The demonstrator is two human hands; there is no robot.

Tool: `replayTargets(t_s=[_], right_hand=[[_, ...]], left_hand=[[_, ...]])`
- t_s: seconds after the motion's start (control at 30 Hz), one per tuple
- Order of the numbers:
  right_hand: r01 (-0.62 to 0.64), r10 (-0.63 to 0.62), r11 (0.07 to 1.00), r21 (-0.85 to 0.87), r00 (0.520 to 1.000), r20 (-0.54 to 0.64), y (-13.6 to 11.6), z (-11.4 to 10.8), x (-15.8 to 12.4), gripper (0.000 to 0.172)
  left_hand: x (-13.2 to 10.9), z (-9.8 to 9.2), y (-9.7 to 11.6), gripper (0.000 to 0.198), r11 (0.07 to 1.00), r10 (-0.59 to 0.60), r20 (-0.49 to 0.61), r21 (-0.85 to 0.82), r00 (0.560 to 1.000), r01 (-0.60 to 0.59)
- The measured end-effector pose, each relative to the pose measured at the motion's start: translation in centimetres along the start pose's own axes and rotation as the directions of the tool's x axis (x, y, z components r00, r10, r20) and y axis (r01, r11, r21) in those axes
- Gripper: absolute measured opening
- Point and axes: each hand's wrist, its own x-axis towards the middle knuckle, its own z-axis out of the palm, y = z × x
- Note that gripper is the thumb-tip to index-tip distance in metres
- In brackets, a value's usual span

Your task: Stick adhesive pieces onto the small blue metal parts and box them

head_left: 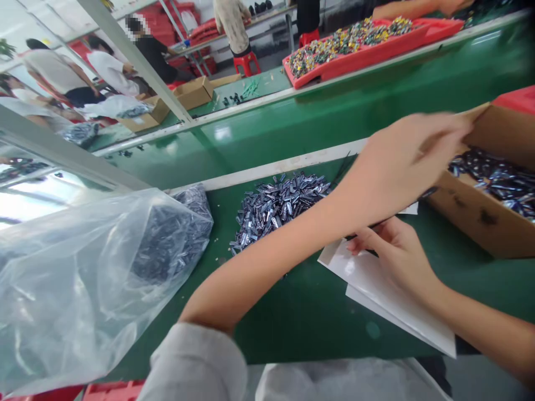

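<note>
My left hand (413,156) reaches across to the right, above my right hand and beside the cardboard box (480,209). Its fingers are curled together and somewhat blurred, and what they hold, if anything, is hidden. Lower down, my right hand (399,253) has its thumb and fingers pinched at a thin dark piece, too hidden to name. Under that hand lie white glossy sheets (388,289) on the green table. Left of my hands is a pile of small shiny dark metallic pieces (278,206). Similar dark pieces (497,178) fill the box.
A clear plastic bag (83,278) of dark pieces lies at the left. Beyond a green ledge stands a red tray (355,61) of colourful small parts. Cardboard boxes (194,93) and a metal post (134,55) are further left. Several people sit or stand in the background.
</note>
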Motion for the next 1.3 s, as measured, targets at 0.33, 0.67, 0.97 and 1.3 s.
replayTargets(t_s=[0.33,0.67,0.97,1.3], right_hand=[[-0.046,0.088,0.956,-0.289,0.987,0.134,-1.3,-1.3,2.5,0.020],[0.032,0.017,0.901,-0.432,0.994,0.109,0.3,-1.0,2.3,0.018],[0.047,0.014,0.894,-0.446,0.991,0.133,0.4,-0.8,2.5,0.020],[0.046,-0.007,0.908,-0.416,0.995,0.095,0.1,-0.9,2.3,0.021]], left_hand=[[-11.0,3.9,-6.4,0.021,0.932,0.188,-0.107,0.334,0.976,-0.143],[-11.2,4.7,-6.5,0.021,0.884,0.216,-0.107,0.443,0.971,-0.148],[-11.0,5.0,-6.5,0.021,0.883,0.227,-0.158,0.450,0.961,-0.134],[-10.8,2.1,-8.1,0.018,0.911,0.156,-0.266,0.410,0.951,-0.035]])
